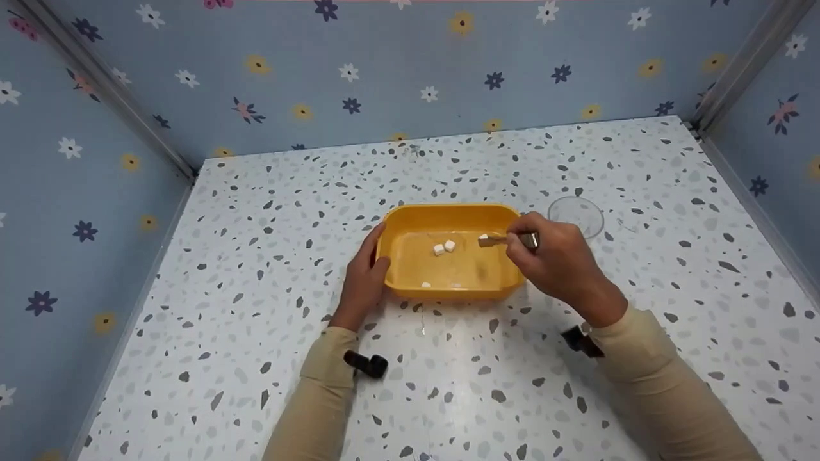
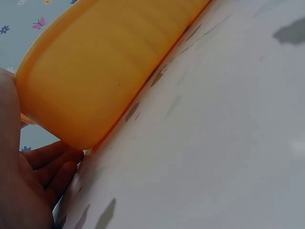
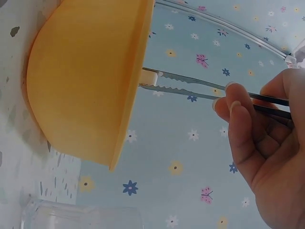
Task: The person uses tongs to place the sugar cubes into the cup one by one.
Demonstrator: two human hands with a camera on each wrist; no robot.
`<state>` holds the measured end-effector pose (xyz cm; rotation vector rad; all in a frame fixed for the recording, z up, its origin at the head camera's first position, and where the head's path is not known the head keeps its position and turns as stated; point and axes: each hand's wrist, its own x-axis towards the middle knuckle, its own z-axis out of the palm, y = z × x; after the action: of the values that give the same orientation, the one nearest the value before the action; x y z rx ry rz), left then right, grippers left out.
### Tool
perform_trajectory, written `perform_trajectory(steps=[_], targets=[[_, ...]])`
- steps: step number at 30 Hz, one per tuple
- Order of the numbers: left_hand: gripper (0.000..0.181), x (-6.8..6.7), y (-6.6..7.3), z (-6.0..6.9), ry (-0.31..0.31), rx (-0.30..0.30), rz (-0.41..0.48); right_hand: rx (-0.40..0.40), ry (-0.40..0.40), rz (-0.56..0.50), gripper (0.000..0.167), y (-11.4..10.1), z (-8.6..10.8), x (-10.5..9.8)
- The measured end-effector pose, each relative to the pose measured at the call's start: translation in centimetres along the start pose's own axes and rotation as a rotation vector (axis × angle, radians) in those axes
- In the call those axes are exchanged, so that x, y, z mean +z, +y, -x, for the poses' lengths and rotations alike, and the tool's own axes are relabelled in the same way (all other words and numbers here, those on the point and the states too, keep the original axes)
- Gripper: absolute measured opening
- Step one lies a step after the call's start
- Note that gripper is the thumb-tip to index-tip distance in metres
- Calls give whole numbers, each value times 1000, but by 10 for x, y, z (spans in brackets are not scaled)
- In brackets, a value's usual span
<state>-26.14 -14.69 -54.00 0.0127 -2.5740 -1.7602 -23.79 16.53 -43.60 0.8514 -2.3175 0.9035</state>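
Observation:
A yellow rectangular tub (image 1: 448, 294) with rounded corners stands on the table. My left hand (image 1: 364, 282) grips its left end, the thumb at the rim; in the left wrist view the fingers (image 2: 59, 167) lie by the tub's lower corner. My right hand (image 1: 564, 262) pinches metal tweezers (image 3: 186, 83) over the tub's right side. Between their serrated tips is a small white cube (image 3: 148, 77), at the level of the rim in the right wrist view. Two more white cubes (image 1: 439, 250) lie close together on the tub's floor.
A clear round cup (image 1: 576, 218) stands behind my right hand, right of the tub. The speckled white table (image 1: 288, 224) meets flower-patterned blue panels (image 1: 397, 70) at the back and both sides.

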Motion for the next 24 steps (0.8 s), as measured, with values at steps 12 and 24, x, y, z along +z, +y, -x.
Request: perform_trajectory(steps=[12,24], targets=[[61,0,-1,0,4,6,-5,1,37,42,7,4,-2,-8],[61,0,0,0,1,-1,-16,30,77,95,8,8,-2,-18]])
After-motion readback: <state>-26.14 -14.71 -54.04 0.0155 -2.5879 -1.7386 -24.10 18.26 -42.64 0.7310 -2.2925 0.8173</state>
